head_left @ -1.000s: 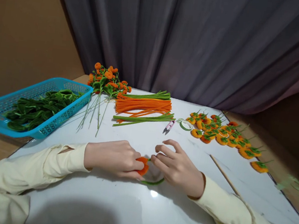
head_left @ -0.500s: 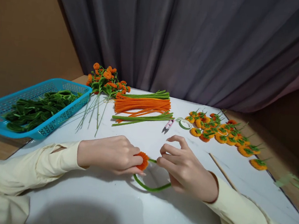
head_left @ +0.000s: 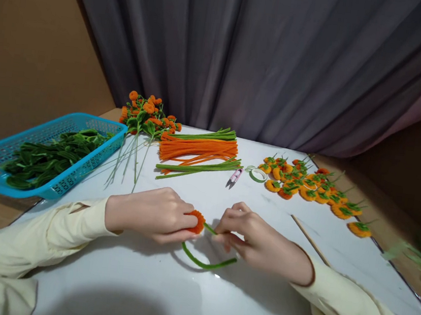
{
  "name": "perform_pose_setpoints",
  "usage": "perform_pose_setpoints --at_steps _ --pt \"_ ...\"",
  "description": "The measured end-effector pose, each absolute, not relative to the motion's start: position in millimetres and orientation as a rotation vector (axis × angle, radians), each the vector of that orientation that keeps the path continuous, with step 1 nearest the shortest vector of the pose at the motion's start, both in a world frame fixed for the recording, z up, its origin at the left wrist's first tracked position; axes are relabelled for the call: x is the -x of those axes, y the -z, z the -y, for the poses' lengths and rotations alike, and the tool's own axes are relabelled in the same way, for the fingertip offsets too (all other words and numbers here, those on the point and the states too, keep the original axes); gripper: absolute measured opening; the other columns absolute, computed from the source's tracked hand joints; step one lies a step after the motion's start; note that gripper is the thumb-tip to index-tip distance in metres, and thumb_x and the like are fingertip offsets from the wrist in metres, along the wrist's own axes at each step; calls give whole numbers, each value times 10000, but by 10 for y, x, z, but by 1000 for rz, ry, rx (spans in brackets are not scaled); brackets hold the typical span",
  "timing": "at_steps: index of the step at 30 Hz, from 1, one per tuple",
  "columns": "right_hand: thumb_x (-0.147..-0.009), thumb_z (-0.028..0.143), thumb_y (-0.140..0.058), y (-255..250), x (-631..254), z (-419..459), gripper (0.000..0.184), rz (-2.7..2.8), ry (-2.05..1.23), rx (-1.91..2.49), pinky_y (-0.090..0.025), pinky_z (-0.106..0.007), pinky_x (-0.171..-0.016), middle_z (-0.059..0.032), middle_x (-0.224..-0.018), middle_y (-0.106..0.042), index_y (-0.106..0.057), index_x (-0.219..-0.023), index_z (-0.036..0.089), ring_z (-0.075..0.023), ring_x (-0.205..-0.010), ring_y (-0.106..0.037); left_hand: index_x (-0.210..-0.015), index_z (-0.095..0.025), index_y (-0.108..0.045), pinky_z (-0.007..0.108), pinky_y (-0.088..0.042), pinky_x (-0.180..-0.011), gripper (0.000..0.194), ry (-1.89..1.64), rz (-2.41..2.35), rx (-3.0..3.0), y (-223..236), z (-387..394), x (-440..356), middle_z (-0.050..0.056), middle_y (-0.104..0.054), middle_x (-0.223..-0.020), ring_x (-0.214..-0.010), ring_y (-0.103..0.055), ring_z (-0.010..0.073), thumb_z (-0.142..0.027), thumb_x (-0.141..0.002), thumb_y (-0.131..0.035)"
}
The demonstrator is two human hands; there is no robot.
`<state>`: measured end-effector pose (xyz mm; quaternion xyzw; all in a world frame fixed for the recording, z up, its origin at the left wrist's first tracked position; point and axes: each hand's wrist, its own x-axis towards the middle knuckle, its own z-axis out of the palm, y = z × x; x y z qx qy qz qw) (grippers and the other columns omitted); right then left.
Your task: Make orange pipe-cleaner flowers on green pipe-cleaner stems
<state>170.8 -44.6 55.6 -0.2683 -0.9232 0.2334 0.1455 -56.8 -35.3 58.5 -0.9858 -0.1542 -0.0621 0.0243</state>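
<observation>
My left hand (head_left: 161, 215) is closed on a fuzzy orange flower head (head_left: 198, 222) above the middle of the white table. A green pipe cleaner (head_left: 205, 266) comes from the flower head; one part curves down and right to a loose tip. A shorter green end reaches from the flower to my right hand (head_left: 250, 236), whose thumb and fingers pinch it. How the pipe cleaner joins the flower is hidden behind my left fingers.
A blue basket (head_left: 55, 190) of green leaves stands left, near orange flowers (head_left: 148, 108). Orange pipe cleaners (head_left: 198, 149), green ones (head_left: 197, 166), thread snips (head_left: 234, 177) and tape (head_left: 258, 174) lie behind my hands. Right are yellow-orange flower heads (head_left: 308, 194) and a wooden stick (head_left: 310, 239).
The fingers of my right hand have come down and closed on the short green end. My left hand keeps its hold on the flower head, shifted slightly left.
</observation>
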Motion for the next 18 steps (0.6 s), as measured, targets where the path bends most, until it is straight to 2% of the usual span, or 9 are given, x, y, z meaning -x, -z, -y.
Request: perform_pose_setpoints --at_steps 4,9,12,15,18 --pt "-954 299 -386 -555 -1690 312 336 2557 -1030 912 -415 -254 -717 -27 -744 -655 -646 -802 150 -129 -690 -561 -854 -186 -552 284 -357 -518 225 135 495 3120 -534 333 560 26 -594 -711 -560 -530 138 -301 -937 -377" --pt "-930 383 -415 -555 -1652 291 357 2326 -1554 975 -434 -247 -725 -57 -841 -680 -644 -883 113 -137 -752 -585 -853 -185 -563 280 -360 -527 234 111 483 3153 -478 339 538 27 -598 -730 -587 -539 138 -307 -936 -381" --pt "-896 357 -483 -538 -1633 321 290 2231 -1808 988 -428 -239 -659 -51 -741 -676 -621 -864 103 -121 -661 -561 -838 -183 -566 284 -350 -517 280 85 505 3128 -471 334 534 28 -585 -703 -573 -529 140 -323 -946 -349" --pt "-892 311 -479 -520 -1606 351 267 2197 -1802 1001 -389 -224 -590 -7 -569 -609 -597 -760 111 -96 -545 -474 -848 -181 -572 287 -350 -526 290 84 511 3138 -469 342 531 27 -587 -702 -577 -529 140 -324 -950 -341" --pt "-887 279 -462 -509 -1571 377 263 2193 -1761 1023 -366 -217 -550 19 -506 -547 -570 -710 118 -89 -502 -439 -841 -181 -574 291 -348 -528 268 86 496 3165 -446 368 525 23 -589 -707 -575 -526 137 -312 -943 -363"
